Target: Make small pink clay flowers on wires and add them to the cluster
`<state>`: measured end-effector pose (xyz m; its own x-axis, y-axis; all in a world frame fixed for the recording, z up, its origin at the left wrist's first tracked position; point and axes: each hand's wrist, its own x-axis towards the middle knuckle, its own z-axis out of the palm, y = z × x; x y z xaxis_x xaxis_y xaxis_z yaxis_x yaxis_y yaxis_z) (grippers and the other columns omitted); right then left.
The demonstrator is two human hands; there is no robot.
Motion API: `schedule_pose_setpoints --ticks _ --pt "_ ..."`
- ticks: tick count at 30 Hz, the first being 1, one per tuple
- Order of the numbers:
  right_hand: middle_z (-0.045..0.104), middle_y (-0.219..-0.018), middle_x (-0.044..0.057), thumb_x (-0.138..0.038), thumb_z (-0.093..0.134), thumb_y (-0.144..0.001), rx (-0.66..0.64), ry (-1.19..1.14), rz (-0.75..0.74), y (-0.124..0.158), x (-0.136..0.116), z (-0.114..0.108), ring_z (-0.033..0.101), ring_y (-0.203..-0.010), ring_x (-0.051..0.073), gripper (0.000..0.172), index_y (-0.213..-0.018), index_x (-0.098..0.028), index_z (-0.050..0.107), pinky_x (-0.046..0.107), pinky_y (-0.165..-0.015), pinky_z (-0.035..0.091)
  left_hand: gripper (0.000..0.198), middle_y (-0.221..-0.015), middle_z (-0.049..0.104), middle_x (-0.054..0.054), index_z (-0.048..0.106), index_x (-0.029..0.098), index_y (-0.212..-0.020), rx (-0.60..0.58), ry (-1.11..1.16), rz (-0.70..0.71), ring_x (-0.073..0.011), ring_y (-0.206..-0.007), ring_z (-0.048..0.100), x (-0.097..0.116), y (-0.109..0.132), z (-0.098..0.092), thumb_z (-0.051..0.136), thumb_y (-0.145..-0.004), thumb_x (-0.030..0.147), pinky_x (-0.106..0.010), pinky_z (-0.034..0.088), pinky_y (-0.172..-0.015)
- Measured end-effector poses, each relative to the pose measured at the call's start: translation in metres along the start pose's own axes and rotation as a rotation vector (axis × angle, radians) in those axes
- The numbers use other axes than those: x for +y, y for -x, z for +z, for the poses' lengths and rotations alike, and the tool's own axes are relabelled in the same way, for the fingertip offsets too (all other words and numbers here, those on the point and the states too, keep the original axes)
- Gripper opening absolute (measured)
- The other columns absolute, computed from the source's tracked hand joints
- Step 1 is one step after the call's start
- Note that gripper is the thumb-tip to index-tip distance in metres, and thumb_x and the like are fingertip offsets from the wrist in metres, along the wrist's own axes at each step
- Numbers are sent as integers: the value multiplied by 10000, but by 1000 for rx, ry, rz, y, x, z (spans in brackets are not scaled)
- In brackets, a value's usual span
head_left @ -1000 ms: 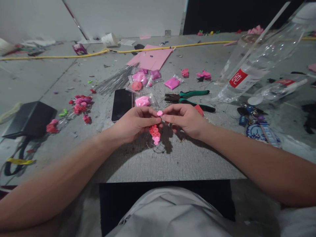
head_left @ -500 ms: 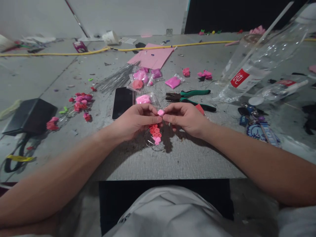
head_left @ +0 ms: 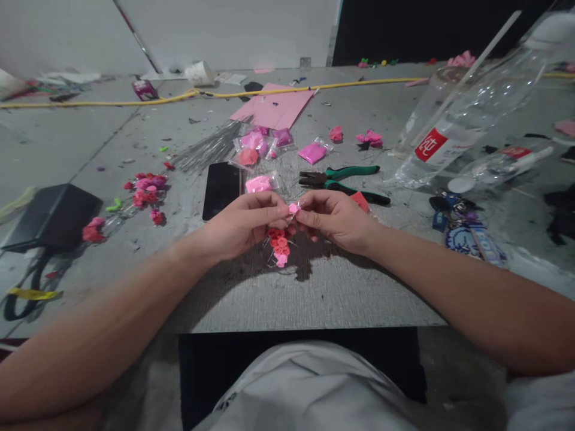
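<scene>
A small pink clay flower [head_left: 293, 208] is pinched between the fingertips of both hands, with a bit of thin wire showing just under it. My left hand [head_left: 249, 222] holds it from the left, thumb and forefinger closed. From the right, my right hand [head_left: 336, 219] grips at its edge, fingers curled in. Just below them is a cluster of red and pink clay flowers [head_left: 279, 244] on thin wires, partly covered by my left fingers. Whether the cluster rests on the table or hangs from the hand I cannot tell.
Beyond my hands lie a black phone [head_left: 221, 191], green-handled pliers [head_left: 341, 179], bagged pink clay [head_left: 313, 151] and a bundle of thin wires [head_left: 206, 143]. More clay flowers [head_left: 146, 190] sit left, near a black box [head_left: 51, 215]. Clear bottles [head_left: 431, 149] and keys [head_left: 462, 230] are right.
The pink flower has turned slightly between my fingertips, and more wire shows under it. The red and pink cluster has shifted a little left. The whole view has moved slightly.
</scene>
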<state>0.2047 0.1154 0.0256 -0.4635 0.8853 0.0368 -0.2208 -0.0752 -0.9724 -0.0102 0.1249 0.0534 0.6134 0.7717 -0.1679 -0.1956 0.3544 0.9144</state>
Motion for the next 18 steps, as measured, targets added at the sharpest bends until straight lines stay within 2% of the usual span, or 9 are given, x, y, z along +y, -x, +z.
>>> schedule_pose_setpoints --ticks 7,13,18 --pt "704 -715 -38 -403 927 -761 -1 41 -5 -1 -3 2 570 -552 76 332 -880 -183 709 220 -521 467 213 -697 683 -14 687 130 -794 32 -18 -37 -149 -687 728 1 0 4 862 -819 249 -213 541 -625" --pt "723 -741 -30 -408 966 -704 13 29 -7 -1 -2 1 610 -624 93 383 -948 -197 760 228 -566 475 243 -689 675 -10 661 137 -782 25 -15 -67 -151 -685 725 2 1 4 875 -797 251 -215 534 -620" --pt "718 -744 -27 -385 957 -720 18 34 -33 -1 1 0 594 -610 89 308 -867 -194 765 237 -568 462 228 -690 653 -4 678 129 -790 20 -27 -67 -142 -683 713 1 1 6 873 -795 246 -204 532 -601"
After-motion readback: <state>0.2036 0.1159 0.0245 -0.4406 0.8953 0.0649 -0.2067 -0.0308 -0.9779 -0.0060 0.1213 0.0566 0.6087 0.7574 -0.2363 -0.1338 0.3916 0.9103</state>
